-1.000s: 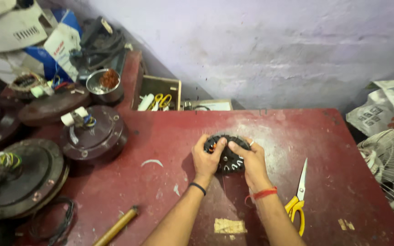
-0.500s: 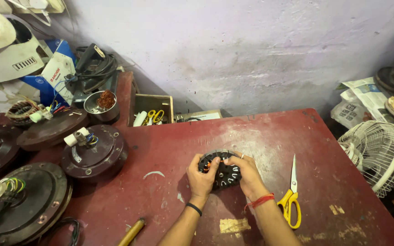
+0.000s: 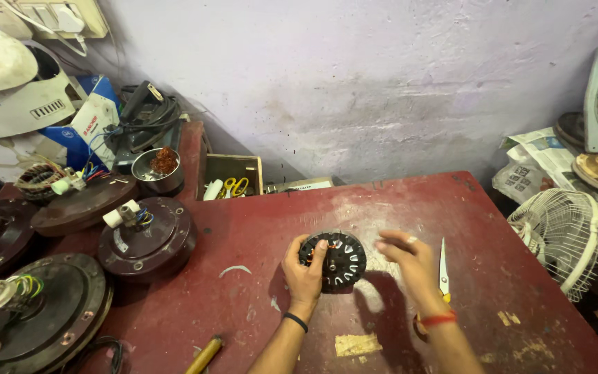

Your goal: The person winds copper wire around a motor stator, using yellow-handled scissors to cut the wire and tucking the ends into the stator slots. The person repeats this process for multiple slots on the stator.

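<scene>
Black stator [image 3: 337, 262] lies flat — left hand [image 3: 304, 271] grips it, right hand [image 3: 410, 260] open.

Black wristband [image 3: 295, 321], red wristband [image 3: 437, 320]

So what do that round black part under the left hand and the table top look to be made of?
The round part under the left hand looks like dark metal, with coppery wire in its slots. The table top looks like red-painted wood or board, matte, scuffed and chipped; I can't tell which.

Head camera looks steeply down, near, onto the red table [image 3: 257, 312].
</scene>
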